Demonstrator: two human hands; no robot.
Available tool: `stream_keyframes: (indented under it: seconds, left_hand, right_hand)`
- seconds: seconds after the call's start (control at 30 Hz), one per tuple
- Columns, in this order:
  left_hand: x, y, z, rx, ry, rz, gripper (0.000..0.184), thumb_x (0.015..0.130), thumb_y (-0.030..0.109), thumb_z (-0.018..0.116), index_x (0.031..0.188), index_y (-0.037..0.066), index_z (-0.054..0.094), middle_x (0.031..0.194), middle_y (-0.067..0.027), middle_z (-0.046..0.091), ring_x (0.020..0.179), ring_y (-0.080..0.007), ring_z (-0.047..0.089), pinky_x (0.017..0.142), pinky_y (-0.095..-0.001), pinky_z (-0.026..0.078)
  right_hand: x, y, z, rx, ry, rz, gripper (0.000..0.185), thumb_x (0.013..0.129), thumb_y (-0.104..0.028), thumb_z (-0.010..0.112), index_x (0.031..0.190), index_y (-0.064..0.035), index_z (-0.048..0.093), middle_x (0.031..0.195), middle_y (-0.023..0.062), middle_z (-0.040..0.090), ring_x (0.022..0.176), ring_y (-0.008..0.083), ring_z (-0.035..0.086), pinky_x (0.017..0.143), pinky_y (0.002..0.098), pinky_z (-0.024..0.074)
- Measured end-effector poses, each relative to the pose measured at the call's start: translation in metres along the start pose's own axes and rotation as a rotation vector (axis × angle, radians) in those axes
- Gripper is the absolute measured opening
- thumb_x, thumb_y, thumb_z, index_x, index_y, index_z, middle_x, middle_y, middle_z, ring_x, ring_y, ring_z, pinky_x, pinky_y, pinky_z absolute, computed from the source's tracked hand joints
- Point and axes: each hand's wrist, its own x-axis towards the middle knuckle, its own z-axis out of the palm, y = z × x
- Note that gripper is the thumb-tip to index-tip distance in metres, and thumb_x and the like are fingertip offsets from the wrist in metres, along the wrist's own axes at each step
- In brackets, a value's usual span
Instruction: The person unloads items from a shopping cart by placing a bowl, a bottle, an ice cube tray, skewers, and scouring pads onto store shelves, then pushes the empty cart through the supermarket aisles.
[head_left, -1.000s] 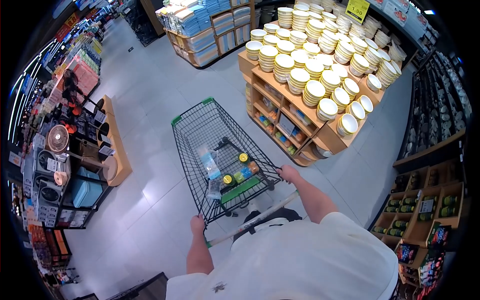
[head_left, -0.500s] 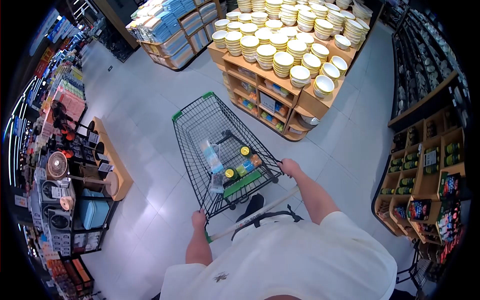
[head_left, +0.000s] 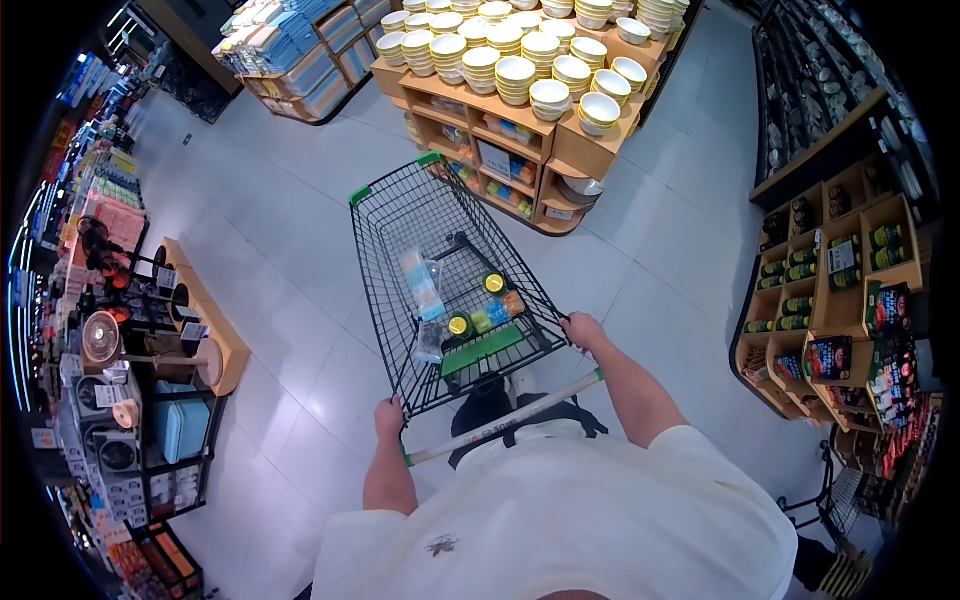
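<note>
Pale floor tiles lie under my shopping cart, which stands in front of my body, near the wooden display with stacked bowls. My left hand is closed on its left rear edge, my right hand on the right one. Inside are two yellow-topped containers and several packets; their contents I cannot tell.

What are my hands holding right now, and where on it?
The shopping cart: left hand and right hand each grip a near corner of its wire basket.
</note>
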Motion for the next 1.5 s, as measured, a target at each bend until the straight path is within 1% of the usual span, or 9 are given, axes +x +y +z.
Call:
stream_keyframes:
  seconds: [0.47,0.6,0.73,0.8,0.9,1.17,1.37,1.4,1.5]
  left_hand:
    - [-0.012,-0.014,-0.003,0.106,-0.052,0.180,0.043,0.096,0.039,0.053,0.095,0.001,0.073,0.082,-0.0211,0.071,0.086,-0.0400,0.068,0.079,-0.0487,0.052]
    - [-0.018,-0.016,-0.006,0.082,-0.088,0.208,0.043,0.096,0.039,0.053,0.096,0.000,0.073,0.089,-0.0244,0.070,0.090,-0.0415,0.067,0.080,-0.0501,0.051]
    - [-0.014,-0.026,-0.002,0.095,-0.086,0.264,0.045,0.096,0.038,0.052,0.095,-0.002,0.072,0.094,-0.0272,0.069,0.092,-0.0440,0.066,0.082,-0.0514,0.051]
    - [-0.017,-0.027,-0.004,0.124,-0.103,0.278,0.046,0.097,0.038,0.052,0.093,-0.004,0.071,0.095,-0.0279,0.069,0.092,-0.0450,0.066,0.083,-0.0520,0.051]
    - [-0.004,-0.043,0.002,0.162,-0.121,0.360,0.047,0.096,0.039,0.052,0.092,-0.004,0.071,0.094,-0.0280,0.068,0.093,-0.0453,0.065,0.083,-0.0529,0.051]
    - [0.005,-0.065,-0.027,0.236,-0.166,0.468,0.046,0.096,0.039,0.052,0.093,-0.003,0.070,0.094,-0.0279,0.068,0.093,-0.0456,0.065,0.082,-0.0525,0.051]
    - [0.022,-0.061,-0.022,0.282,-0.223,0.567,0.045,0.096,0.038,0.052,0.094,-0.003,0.070,0.096,-0.0280,0.068,0.095,-0.0456,0.065,0.084,-0.0524,0.050]
    - [0.036,-0.075,-0.035,0.296,-0.227,0.589,0.045,0.096,0.038,0.052,0.095,-0.003,0.070,0.097,-0.0279,0.068,0.096,-0.0456,0.065,0.084,-0.0524,0.050]
    - [0.031,-0.060,-0.023,0.337,-0.245,0.615,0.046,0.097,0.039,0.051,0.095,-0.002,0.071,0.097,-0.0276,0.068,0.096,-0.0455,0.065,0.085,-0.0521,0.050]
  right_hand:
    - [-0.077,0.069,0.059,0.152,0.073,0.137,0.040,0.100,-0.036,0.051,0.099,0.0018,0.066,0.075,0.0154,0.068,0.059,0.0252,0.069,0.047,0.0377,0.0581]
    - [-0.107,0.078,0.075,0.211,0.084,0.195,0.042,0.100,-0.037,0.051,0.099,0.0022,0.067,0.079,0.0160,0.070,0.062,0.0266,0.070,0.053,0.0383,0.0600]
    - [-0.130,0.094,0.101,0.311,0.144,0.221,0.040,0.099,-0.035,0.052,0.101,0.0039,0.064,0.071,0.0138,0.066,0.056,0.0240,0.068,0.045,0.0377,0.0572]
    - [-0.145,0.100,0.114,0.338,0.163,0.222,0.040,0.099,-0.035,0.053,0.102,0.0039,0.063,0.072,0.0145,0.066,0.056,0.0244,0.068,0.045,0.0384,0.0568]
    - [-0.166,0.111,0.142,0.378,0.182,0.260,0.040,0.099,-0.035,0.053,0.102,0.0040,0.063,0.073,0.0147,0.065,0.056,0.0250,0.068,0.044,0.0387,0.0565]
    - [-0.232,0.105,0.225,0.485,0.229,0.347,0.042,0.100,-0.035,0.052,0.102,0.0054,0.062,0.076,0.0155,0.066,0.058,0.0256,0.068,0.046,0.0394,0.0574]
    - [-0.257,0.110,0.265,0.584,0.276,0.405,0.042,0.100,-0.035,0.052,0.102,0.0056,0.062,0.076,0.0154,0.066,0.057,0.0257,0.068,0.046,0.0398,0.0572]
    - [-0.264,0.088,0.283,0.597,0.292,0.419,0.042,0.100,-0.035,0.052,0.101,0.0062,0.062,0.077,0.0160,0.066,0.057,0.0258,0.068,0.047,0.0398,0.0575]
    - [-0.278,0.100,0.287,0.617,0.313,0.456,0.042,0.100,-0.034,0.051,0.102,0.0064,0.062,0.078,0.0169,0.067,0.058,0.0260,0.068,0.048,0.0399,0.0578]
